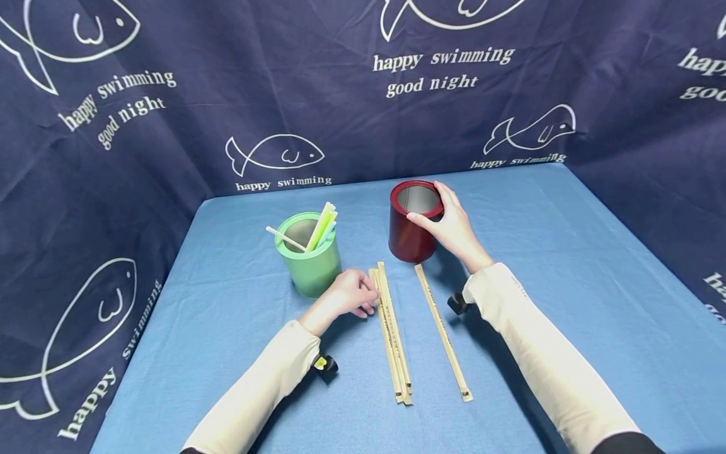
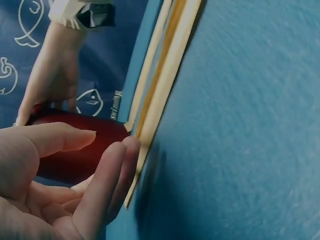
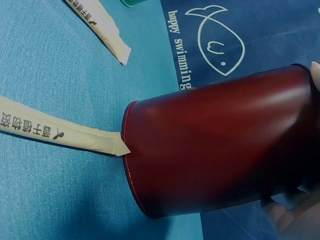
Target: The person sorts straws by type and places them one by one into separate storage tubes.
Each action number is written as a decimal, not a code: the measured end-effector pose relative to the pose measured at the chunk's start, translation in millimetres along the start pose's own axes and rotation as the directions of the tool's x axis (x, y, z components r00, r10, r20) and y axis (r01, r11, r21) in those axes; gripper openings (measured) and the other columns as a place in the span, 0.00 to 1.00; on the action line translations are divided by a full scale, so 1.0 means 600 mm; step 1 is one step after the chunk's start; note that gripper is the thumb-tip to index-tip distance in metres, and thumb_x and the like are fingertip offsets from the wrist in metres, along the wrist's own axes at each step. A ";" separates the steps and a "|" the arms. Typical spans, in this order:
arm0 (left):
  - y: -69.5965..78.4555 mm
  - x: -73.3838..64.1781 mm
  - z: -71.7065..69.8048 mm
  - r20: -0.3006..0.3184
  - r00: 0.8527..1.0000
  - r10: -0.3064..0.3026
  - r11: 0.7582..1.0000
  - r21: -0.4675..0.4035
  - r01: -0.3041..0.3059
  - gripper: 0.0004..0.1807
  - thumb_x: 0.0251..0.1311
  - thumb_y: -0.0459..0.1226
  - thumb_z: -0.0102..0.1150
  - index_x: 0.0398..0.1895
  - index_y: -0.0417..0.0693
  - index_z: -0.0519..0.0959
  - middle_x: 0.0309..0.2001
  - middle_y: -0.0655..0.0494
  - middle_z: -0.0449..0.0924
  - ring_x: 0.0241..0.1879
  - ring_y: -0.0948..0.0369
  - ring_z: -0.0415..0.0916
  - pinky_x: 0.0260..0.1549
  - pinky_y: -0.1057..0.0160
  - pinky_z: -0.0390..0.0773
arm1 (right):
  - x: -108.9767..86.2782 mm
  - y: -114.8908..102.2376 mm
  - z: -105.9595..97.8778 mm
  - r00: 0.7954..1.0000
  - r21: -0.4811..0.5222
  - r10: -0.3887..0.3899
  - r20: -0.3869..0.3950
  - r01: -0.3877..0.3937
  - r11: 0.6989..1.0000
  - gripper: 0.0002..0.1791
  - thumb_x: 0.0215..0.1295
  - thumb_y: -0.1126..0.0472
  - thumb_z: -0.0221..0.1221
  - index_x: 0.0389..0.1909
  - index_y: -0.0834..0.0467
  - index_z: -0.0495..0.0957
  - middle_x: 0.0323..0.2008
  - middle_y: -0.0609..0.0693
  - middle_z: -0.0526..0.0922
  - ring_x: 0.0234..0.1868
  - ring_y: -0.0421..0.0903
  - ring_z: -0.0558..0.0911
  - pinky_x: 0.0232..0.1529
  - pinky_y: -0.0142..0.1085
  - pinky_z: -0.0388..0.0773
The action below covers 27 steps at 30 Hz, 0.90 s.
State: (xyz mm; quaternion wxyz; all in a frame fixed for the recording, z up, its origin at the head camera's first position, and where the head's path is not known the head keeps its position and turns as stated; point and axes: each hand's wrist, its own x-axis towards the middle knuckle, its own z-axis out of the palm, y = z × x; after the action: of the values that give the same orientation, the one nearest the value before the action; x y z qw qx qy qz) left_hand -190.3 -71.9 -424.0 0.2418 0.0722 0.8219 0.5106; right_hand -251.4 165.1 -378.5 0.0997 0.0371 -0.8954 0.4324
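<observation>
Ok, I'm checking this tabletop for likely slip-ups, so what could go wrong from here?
The left hand is right beside the grouped paper-wrapped straws; picking one up might drag its neighbours. That hand is also close to the green can, so a nudge could shift it. The right hand grips the dark red can; sliding it nearer the person might push the lone paper-wrapped straw by its base.

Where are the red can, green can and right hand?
Red can (image 3: 212,142): right wrist view, middle of its side wall.
Green can (image 1: 313,268): head view, outer wall below the rim.
Right hand (image 1: 455,230): head view, back of the hand.
</observation>
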 end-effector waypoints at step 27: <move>0.021 0.025 0.028 -0.054 0.996 -0.077 0.963 0.254 0.089 0.13 0.52 0.32 0.67 0.15 0.39 0.76 0.11 0.51 0.76 0.09 0.64 0.75 0.16 0.66 0.81 | 0.002 0.000 0.002 1.000 -0.005 -0.007 0.000 0.007 1.000 0.51 0.58 0.41 0.63 0.76 0.54 0.49 0.76 0.55 0.53 0.73 0.55 0.58 0.69 0.56 0.62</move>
State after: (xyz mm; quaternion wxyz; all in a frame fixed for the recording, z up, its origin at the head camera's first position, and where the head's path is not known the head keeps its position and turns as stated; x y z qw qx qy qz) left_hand -197.0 -47.2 -423.9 0.2336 0.0572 0.8884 0.3910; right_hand -252.8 164.3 -378.9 0.1012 0.0401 -0.8962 0.4300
